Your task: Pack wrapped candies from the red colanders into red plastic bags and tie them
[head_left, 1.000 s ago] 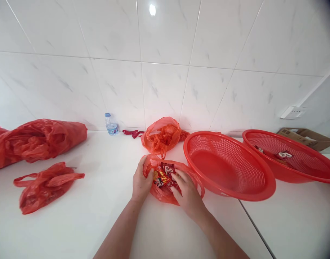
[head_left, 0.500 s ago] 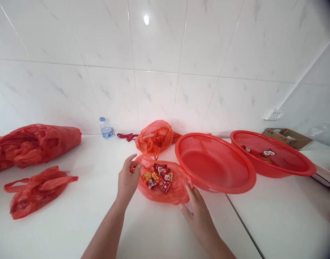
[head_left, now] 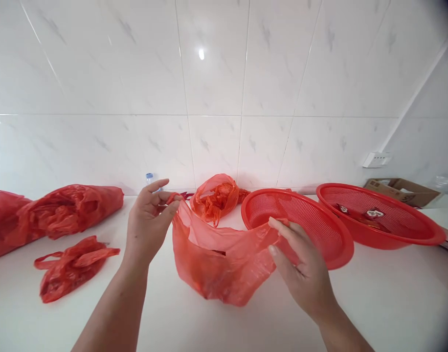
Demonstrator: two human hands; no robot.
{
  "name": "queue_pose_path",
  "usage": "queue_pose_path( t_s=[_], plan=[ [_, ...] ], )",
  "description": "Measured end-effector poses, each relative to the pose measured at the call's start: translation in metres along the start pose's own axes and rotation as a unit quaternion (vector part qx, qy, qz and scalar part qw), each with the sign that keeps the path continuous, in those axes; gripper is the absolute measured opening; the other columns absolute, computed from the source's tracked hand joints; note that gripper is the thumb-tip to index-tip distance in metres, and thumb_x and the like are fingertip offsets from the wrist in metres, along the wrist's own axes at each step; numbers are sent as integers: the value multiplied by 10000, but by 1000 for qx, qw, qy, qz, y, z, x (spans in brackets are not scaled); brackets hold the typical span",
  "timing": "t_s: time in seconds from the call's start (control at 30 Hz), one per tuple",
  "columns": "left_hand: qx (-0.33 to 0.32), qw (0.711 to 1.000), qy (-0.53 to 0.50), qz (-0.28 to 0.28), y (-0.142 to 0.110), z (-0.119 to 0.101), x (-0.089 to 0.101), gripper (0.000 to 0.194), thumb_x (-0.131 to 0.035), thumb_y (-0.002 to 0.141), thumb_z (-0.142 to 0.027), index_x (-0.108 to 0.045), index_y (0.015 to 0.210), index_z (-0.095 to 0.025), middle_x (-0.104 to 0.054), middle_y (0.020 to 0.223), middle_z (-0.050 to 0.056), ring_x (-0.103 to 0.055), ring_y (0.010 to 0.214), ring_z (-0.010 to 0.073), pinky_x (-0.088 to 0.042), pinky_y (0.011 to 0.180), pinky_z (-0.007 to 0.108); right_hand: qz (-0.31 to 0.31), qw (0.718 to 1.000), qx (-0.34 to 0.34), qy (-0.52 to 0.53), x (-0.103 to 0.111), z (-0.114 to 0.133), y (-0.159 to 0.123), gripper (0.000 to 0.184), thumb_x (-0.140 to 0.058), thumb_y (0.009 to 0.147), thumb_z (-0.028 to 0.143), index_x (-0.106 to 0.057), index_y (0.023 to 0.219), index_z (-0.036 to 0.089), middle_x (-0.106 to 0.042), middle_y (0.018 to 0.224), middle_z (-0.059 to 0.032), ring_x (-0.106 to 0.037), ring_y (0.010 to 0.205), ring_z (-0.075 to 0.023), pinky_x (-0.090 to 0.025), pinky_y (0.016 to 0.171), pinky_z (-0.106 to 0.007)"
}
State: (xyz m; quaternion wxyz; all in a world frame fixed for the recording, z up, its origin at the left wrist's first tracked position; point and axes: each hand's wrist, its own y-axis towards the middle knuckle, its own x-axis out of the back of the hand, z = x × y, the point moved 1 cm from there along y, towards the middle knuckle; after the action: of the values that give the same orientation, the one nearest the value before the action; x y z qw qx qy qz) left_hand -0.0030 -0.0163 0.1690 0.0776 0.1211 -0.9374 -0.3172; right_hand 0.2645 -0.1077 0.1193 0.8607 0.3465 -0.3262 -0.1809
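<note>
A thin red plastic bag (head_left: pixel 224 264) hangs between my two hands, its mouth stretched wide. My left hand (head_left: pixel 148 222) pinches one handle between thumb and fingers. On the other side, my right hand (head_left: pixel 301 266) grips the opposite edge in the same way. Wrapped snacks weigh down the bottom of the bag; they show only as dark and orange shapes through the plastic. Just behind the bag, to the right, stands a red colander basket (head_left: pixel 341 254), partly covered by my right hand and the bag.
A second red basket (head_left: pixel 429 234) at the right holds several packets. Behind it sits a cardboard box (head_left: pixel 424 198). Crumpled red bags (head_left: pixel 222 198) lie by the wall. A tied bag (head_left: pixel 75 266) and a big red bundle (head_left: pixel 80 208) are at left, near a water bottle (head_left: pixel 149 177).
Both hands have taken hold of the bag's handles, lifted them and spread apart. The bag has risen toward me, and its snacks are now mostly hidden. The camera view has tilted up slightly.
</note>
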Motion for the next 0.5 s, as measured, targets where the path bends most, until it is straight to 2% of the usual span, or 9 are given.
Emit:
queue_pose_path(
  t_s=[0.1,0.17,0.33,0.4,0.5],
  plan=[
    [9,999,47,25,-14,6,14,483,-671,763,-332,-531,1218,-249,-635,878,18,-624,846,186,-515,785,356,13,1000,15,-12,1,-1,-6,434,-513,876,291,-492,1310,282,-564,1193,-81,-539,1128,-236,-499,929,-418],
    [23,994,89,53,-29,16,30,501,-677,757,-359,-527,1230,-284,-633,965,36,-617,873,201,-523,785,364,27,1000,4,-13,5,-7,-16,493,-537,862,298,-439,1345,296,-564,1186,-79,-559,1080,-231,-519,882,-400],
    [61,987,78,125,-77,63,76,728,-714,695,-490,-401,1342,-372,-535,1290,81,-493,1200,298,-511,892,419,19,997,-75,2,15,-40,-73,688,-619,797,358,-328,1414,267,-557,1215,-110,-586,1036,-260,-531,831,-400],
    [100,977,73,174,-94,81,83,811,-709,647,-590,-383,1361,-388,-425,1424,76,-394,1300,329,-473,959,453,47,992,-115,18,11,-51,-97,783,-624,780,399,-247,1452,259,-486,1329,-137,-551,1128,-299,-506,892,-452],
    [152,958,61,234,-107,95,72,967,-689,571,-690,-319,1412,-387,-269,1527,68,-311,1354,357,-406,1024,497,110,973,-196,54,-5,-57,-117,868,-610,771,480,-150,1479,279,-354,1455,-136,-428,1280,-337,-424,992,-531]
  ],
)
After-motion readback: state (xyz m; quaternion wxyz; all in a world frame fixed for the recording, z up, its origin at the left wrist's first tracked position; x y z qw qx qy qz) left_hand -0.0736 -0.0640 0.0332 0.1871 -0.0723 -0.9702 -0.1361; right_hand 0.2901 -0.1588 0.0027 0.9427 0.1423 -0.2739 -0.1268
